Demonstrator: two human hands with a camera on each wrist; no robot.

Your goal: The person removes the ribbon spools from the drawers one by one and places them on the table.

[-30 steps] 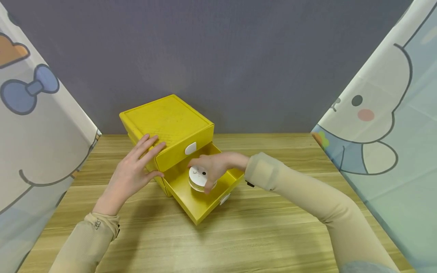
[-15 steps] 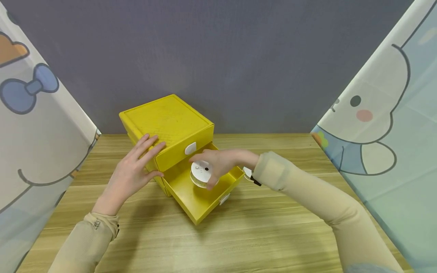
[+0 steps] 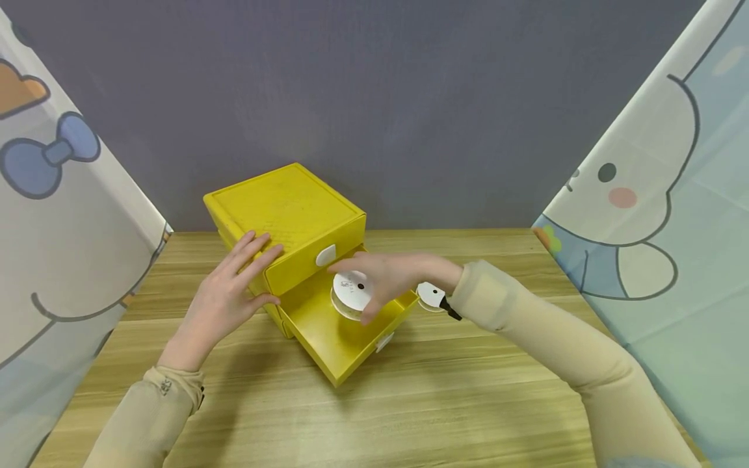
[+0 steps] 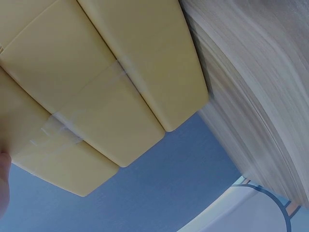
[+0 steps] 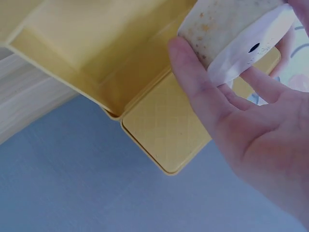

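Note:
My left hand (image 3: 225, 299) rests on the left edge of a yellow drawer box (image 3: 287, 208), its fingers lying on the top. The box's lower drawer (image 3: 318, 338) is pulled out. Over that drawer, my right hand (image 3: 383, 279) grips a white ribbon spool (image 3: 348, 292) by its rim. In the right wrist view the spool (image 5: 236, 36) has a round centre hole and a pale, gold-speckled band between its flanges. The head view does not show clearly whether it touches the drawer floor. Only a bit of my left thumb or finger appears in the left wrist view.
A second white spool (image 3: 430, 296) lies on the wooden table (image 3: 468, 396) right of the drawer, partly behind my right wrist. A grey panel (image 3: 374, 110) stands at the back. Cartoon-printed sheets (image 3: 649, 273) flank both sides.
My right hand has moved slightly right and back with the spool. The second spool has come into view from behind the right forearm. My left hand has stayed put.

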